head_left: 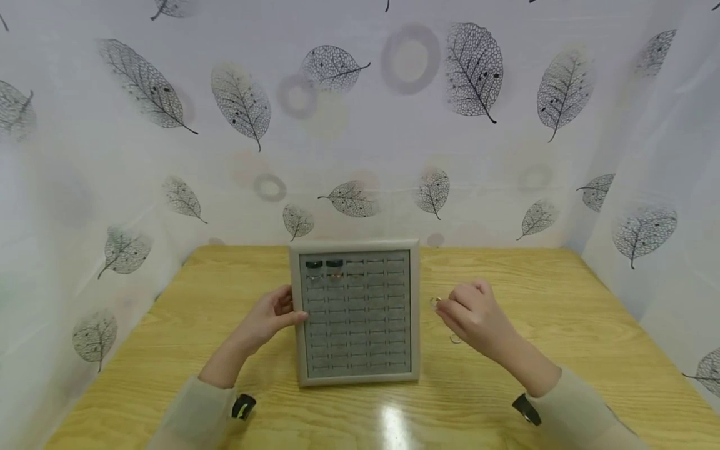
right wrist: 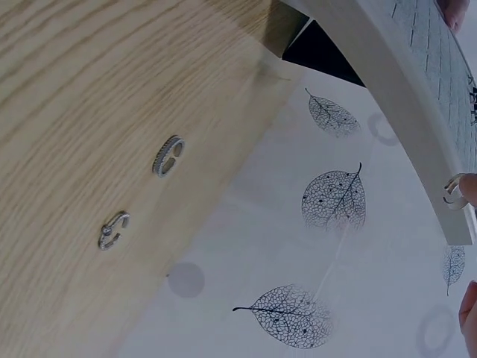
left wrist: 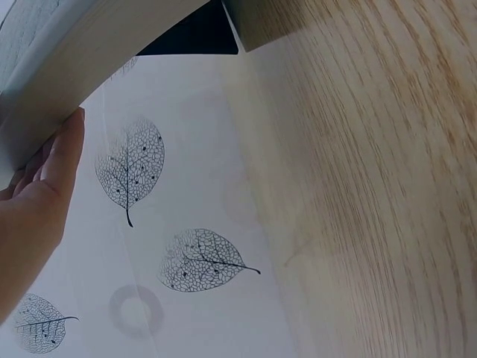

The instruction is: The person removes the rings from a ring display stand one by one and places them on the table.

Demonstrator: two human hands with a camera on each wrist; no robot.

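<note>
A framed ring display board [head_left: 360,331] with rows of slots in grey padding stands upright on the table. My left hand [head_left: 275,319] holds its left edge, thumb on the front and fingers behind; in the left wrist view the fingers [left wrist: 63,160] press against the pale frame [left wrist: 97,56]. Off the board's right side, my right hand [head_left: 475,319] pinches a small silver ring [right wrist: 452,192]. Dark rings [head_left: 334,264] sit in the top row at the left, and thinner rings [head_left: 335,275] are in the row below.
Two silver rings, a banded ring [right wrist: 168,156] and a ring with a small knot [right wrist: 113,230], lie on the wooden table [head_left: 225,275] right of the board. A leaf-patterned curtain [head_left: 360,125] closes off the back and both sides.
</note>
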